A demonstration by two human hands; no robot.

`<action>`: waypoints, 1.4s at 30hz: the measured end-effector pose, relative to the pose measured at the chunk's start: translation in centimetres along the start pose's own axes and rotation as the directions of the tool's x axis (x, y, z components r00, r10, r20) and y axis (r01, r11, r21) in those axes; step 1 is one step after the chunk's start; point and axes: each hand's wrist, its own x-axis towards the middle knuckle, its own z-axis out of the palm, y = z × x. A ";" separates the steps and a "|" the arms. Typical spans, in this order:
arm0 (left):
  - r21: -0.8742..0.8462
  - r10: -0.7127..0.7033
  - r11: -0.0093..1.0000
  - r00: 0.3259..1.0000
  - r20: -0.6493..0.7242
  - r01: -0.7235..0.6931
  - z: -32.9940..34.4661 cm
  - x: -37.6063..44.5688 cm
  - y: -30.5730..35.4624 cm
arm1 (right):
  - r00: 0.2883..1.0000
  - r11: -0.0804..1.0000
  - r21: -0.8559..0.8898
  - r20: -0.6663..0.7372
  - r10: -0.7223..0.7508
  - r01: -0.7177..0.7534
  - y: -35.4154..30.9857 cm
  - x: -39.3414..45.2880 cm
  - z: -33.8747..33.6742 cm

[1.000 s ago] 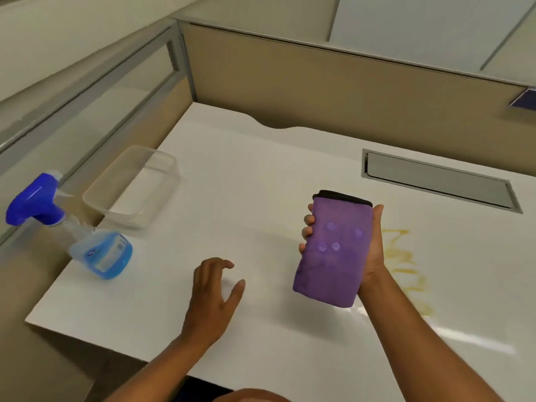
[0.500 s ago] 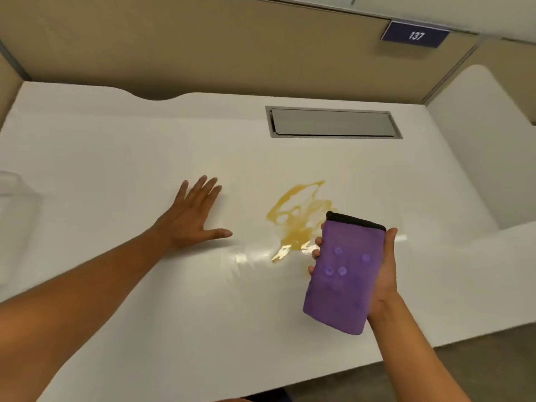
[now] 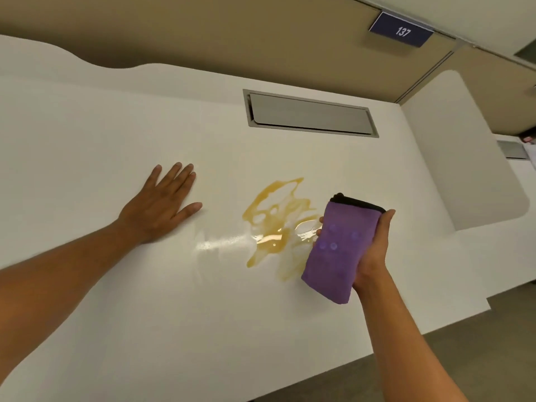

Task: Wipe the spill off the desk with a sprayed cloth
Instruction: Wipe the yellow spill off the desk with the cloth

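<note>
A yellow-brown spill point(image 3: 277, 224) lies in thin streaks on the white desk point(image 3: 116, 314), near the middle. My right hand point(image 3: 374, 250) grips a folded purple cloth point(image 3: 339, 253) with a dark top edge and a few damp round spots on its face. The cloth is held up just right of the spill, its lower left corner over the spill's edge. My left hand point(image 3: 161, 204) rests flat on the desk left of the spill, fingers spread, holding nothing.
A grey cable hatch point(image 3: 310, 114) is set into the desk behind the spill. Beige partition panels point(image 3: 203, 33) close off the back, with a blue sign reading 137 point(image 3: 401, 31). Another desk section point(image 3: 464, 146) stands to the right. The desk's front edge runs along the lower right.
My view swung right, away from the spray bottle and clear tub, onto the spill. My left hand came down flat on the desk. The cloth moved closer to the spill.
</note>
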 end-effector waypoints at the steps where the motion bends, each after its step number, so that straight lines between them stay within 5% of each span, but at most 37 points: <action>1: 0.007 -0.001 1.000 1.000 -0.004 0.001 0.0 0.0 0.1 | 1.000 0.999 -0.045 -0.011 -0.026 0.026 -0.4 0.9 0.5; 6: 0.024 -0.027 0.999 1.000 0.015 0.027 -0.2 0.2 0.1 | 0.997 0.861 -0.505 -0.017 -0.076 0.057 -1.6 6.0 2.9; 7: 0.024 -0.029 0.999 0.999 0.022 0.029 -0.2 0.2 0.1 | 0.992 0.730 -0.680 -0.028 -0.122 0.071 -1.3 7.0 3.3; 9: 0.020 -0.039 0.999 0.999 0.032 0.038 -0.3 0.2 0.3 | 0.954 0.302 -0.944 0.039 -0.298 0.133 0.1 8.7 3.8; 11: 0.025 -0.047 0.999 0.998 0.040 0.046 -0.5 0.3 0.4 | 0.905 -0.130 -0.985 0.156 -0.395 0.113 2.5 10.1 3.7; 12: 0.027 -0.049 0.998 0.998 0.047 0.048 -0.7 0.3 0.4 | 0.897 -0.287 -0.954 0.195 -0.397 0.080 3.8 10.5 3.5; 14: 0.026 -0.053 0.998 0.997 0.057 0.052 -1.0 0.3 0.5 | 0.908 -0.418 -0.907 0.223 -0.354 0.060 5.8 11.2 2.8; 25: 0.014 -0.053 0.999 0.997 0.061 0.052 -1.7 0.2 0.6 | 0.926 -0.405 -0.910 0.225 -0.303 0.089 9.8 7.5 1.1; 33: 0.015 -0.061 0.998 0.997 0.051 0.060 -2.1 0.0 0.7 | 0.888 -0.641 -0.761 0.360 -0.285 0.102 8.1 5.7 -2.0; 42: 0.022 -0.061 0.998 0.997 0.052 0.060 -2.4 0.1 0.8 | 0.860 -0.258 -0.952 -0.013 -0.510 -0.168 -0.1 17.7 1.2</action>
